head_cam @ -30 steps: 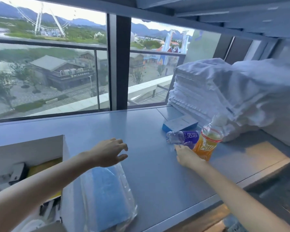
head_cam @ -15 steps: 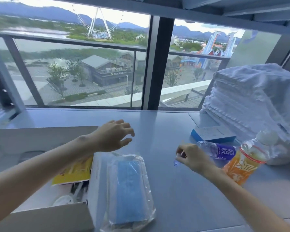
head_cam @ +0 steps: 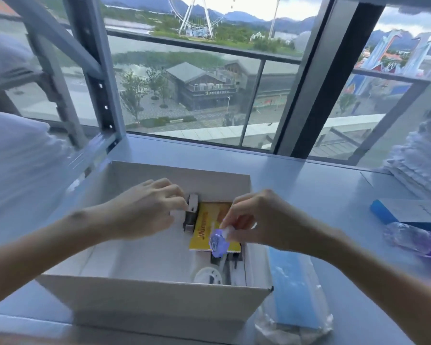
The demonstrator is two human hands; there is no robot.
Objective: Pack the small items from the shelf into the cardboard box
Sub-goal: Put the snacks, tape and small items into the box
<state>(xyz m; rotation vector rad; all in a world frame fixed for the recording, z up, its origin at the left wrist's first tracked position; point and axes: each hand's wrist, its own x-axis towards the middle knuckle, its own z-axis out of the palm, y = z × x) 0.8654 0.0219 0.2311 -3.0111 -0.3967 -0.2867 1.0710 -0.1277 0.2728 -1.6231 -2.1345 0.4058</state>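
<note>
An open white cardboard box (head_cam: 147,300) stands on the grey shelf in front of me. Inside lie a yellow packet (head_cam: 207,226), a small white-and-dark item (head_cam: 191,214) and a white round item (head_cam: 207,276). My right hand (head_cam: 261,220) hovers over the box's right half and pinches a small shiny blue-purple wrapped item (head_cam: 218,241) between thumb and fingertips, just above the yellow packet. My left hand (head_cam: 144,210) hovers over the middle of the box with loosely curled fingers; its fingertips are beside the white-and-dark item and I see nothing held.
A blue item in a clear plastic bag (head_cam: 292,290) lies against the box's right side. Further right are a lying purple-labelled water bottle (head_cam: 413,241), a flat blue-and-white box (head_cam: 408,212) and stacked white towels (head_cam: 418,168). A grey shelf upright (head_cam: 100,78) stands at the back left.
My view has swung left onto the box. My right hand has come from beside the bottles to above the box with the small wrapped item. My left hand has moved over the box.
</note>
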